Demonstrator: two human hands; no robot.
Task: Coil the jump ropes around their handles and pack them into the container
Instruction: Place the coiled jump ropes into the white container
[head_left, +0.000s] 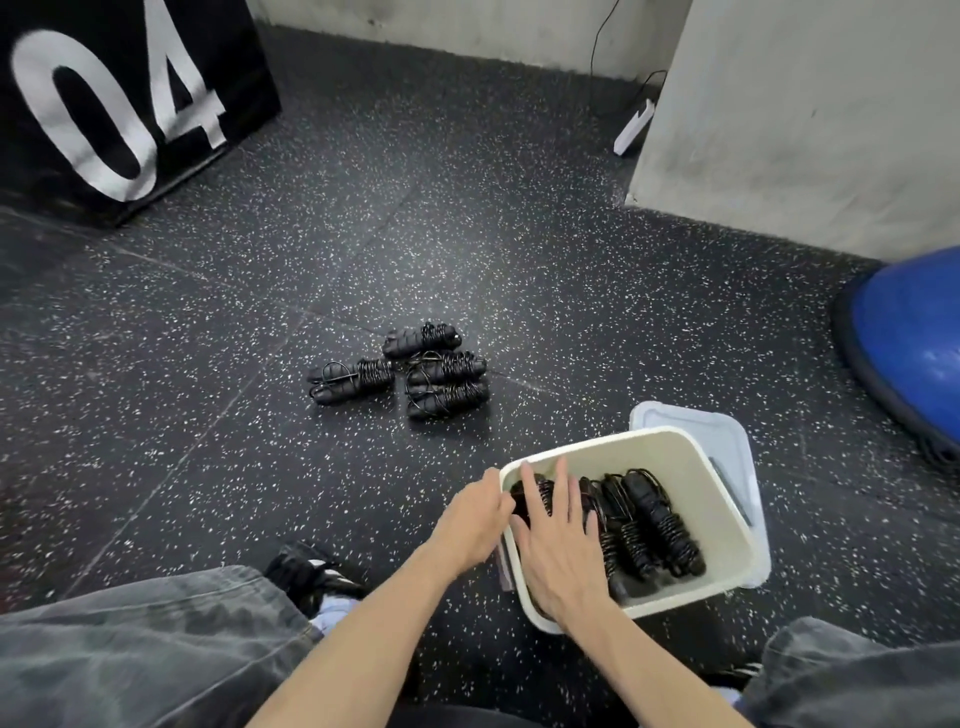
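Right at the bottom of the frame, two knees in grey jeans (130, 639) and both forearms stretching up toward the lower right. The right hand (558, 540) lies flat inside the white container (722, 525), fingers spread and straight, pressing down on a coiled jump rope (532, 499) at the container's left end. That grip is open, palm down, nothing pinched. The left hand (475, 519) sits just left of it at the container's left rim, knuckles up, fingers curled over the edge; whether it holds the rim or the rope beneath cannot be told from here.

Beside the pressed rope, to its right, three or so more packed ropes (660, 525) lie side by side, their long axes running from upper left to lower right. Behind the container, a pale lid (727, 436) rests on the floor (208, 338).

Farther up, centre frame, the loose bundles (415, 371) wait: four wound ropes on the floor, long axes roughly left to right, well apart from both hands. They lie up and left of the container, so the left hand looks the nearer one for the next reach.

Beyond, a blue ball (914, 348) at the right edge and a black box marked 04 (119, 104) in the upper left.
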